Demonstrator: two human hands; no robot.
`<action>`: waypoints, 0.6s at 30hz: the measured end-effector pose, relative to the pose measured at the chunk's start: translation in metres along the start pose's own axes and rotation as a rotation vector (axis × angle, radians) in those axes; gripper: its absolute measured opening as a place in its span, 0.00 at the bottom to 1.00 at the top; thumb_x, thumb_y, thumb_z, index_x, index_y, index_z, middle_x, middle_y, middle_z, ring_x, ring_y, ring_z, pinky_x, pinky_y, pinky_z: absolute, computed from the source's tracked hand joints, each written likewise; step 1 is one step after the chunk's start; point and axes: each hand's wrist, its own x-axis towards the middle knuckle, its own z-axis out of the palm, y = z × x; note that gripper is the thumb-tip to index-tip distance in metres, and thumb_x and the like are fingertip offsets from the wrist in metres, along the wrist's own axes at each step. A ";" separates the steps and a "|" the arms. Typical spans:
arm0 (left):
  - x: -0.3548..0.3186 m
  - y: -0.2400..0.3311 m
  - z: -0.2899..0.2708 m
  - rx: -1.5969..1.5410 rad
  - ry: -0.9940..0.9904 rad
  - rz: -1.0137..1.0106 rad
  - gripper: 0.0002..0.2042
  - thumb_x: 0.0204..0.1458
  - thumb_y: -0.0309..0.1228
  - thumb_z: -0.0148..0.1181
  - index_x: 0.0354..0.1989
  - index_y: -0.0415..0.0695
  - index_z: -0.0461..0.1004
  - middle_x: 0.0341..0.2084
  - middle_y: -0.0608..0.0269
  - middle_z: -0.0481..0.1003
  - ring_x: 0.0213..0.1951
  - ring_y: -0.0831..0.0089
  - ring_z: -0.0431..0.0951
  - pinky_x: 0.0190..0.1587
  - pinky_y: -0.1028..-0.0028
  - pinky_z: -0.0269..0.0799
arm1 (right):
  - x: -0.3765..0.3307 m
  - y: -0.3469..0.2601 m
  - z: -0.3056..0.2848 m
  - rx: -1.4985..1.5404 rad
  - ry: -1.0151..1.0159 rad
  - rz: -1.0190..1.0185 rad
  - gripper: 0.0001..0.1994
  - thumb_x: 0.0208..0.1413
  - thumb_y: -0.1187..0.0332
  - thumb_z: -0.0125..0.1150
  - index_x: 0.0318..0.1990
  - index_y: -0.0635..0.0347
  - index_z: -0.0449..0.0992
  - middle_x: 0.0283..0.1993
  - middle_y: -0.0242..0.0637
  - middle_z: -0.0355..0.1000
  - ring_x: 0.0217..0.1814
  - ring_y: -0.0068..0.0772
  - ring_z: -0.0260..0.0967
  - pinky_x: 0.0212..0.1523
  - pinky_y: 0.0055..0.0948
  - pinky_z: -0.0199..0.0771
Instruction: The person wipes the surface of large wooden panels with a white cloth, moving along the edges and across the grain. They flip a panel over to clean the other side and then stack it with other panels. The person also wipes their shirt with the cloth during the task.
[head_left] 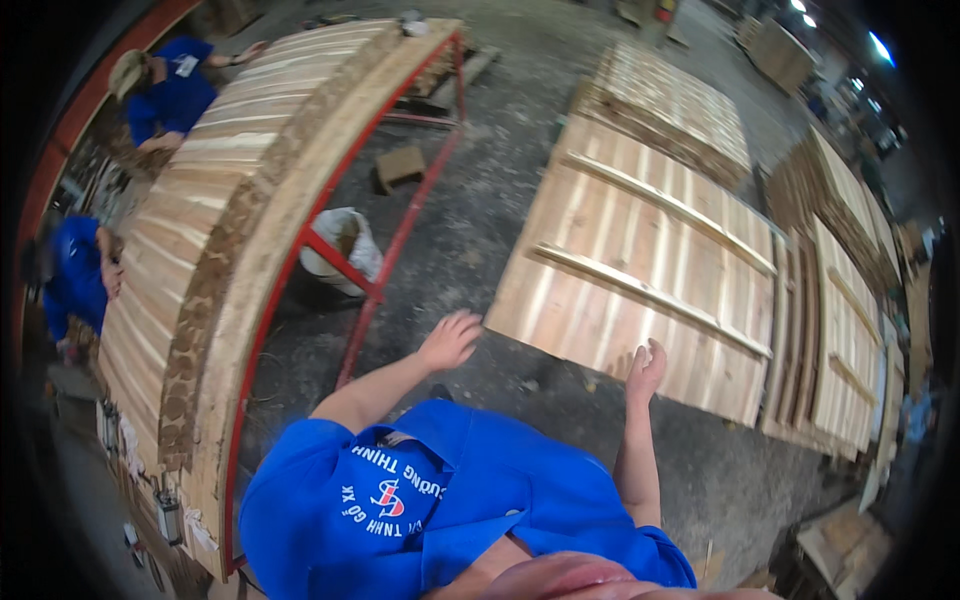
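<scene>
A wide wooden panel [580, 315] of light and dark strips lies in front of me to the right, on top of a stack. Two thin wooden strips rest across it, a near one [655, 300] and a far one [670, 212]. My right hand [647, 372] is at the panel's near edge with fingers stretched up; whether it touches the wood I cannot tell. Just off the panel's near left corner, my left hand [452, 342] hangs in the air, fingers extended and holding nothing.
A long red-framed bench [345, 195] bearing wooden boards [175, 245] runs along the left. Two people in blue [180, 90] stand behind it. A white bucket [325, 265] and a cardboard box [402, 168] are beneath. More panel stacks [675, 105] stand beyond and right [840, 330].
</scene>
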 end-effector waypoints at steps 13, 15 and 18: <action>-0.368 -0.089 -0.138 -0.250 -0.260 -1.504 0.10 0.43 0.35 0.63 0.34 0.48 0.79 0.34 0.54 0.79 0.40 0.54 0.79 0.42 0.60 0.74 | -0.029 -0.116 0.129 -0.529 -0.245 -0.067 0.23 0.60 0.56 0.49 0.60 0.53 0.68 0.67 0.38 0.61 0.71 0.46 0.50 0.67 0.48 0.46; -0.366 -0.087 -0.127 -0.302 -0.227 -1.385 0.11 0.42 0.36 0.64 0.36 0.48 0.79 0.35 0.55 0.80 0.39 0.54 0.79 0.42 0.61 0.74 | -0.029 -0.116 0.129 -0.543 -0.218 -0.100 0.22 0.60 0.56 0.48 0.59 0.53 0.69 0.66 0.38 0.62 0.69 0.45 0.53 0.66 0.46 0.48; -0.339 -0.112 -0.115 -0.343 -0.012 -1.143 0.08 0.44 0.34 0.65 0.31 0.47 0.77 0.30 0.55 0.78 0.35 0.53 0.78 0.38 0.59 0.73 | -0.026 -0.114 0.127 -0.504 -0.251 -0.024 0.21 0.61 0.56 0.47 0.58 0.53 0.69 0.66 0.37 0.61 0.70 0.44 0.51 0.68 0.46 0.45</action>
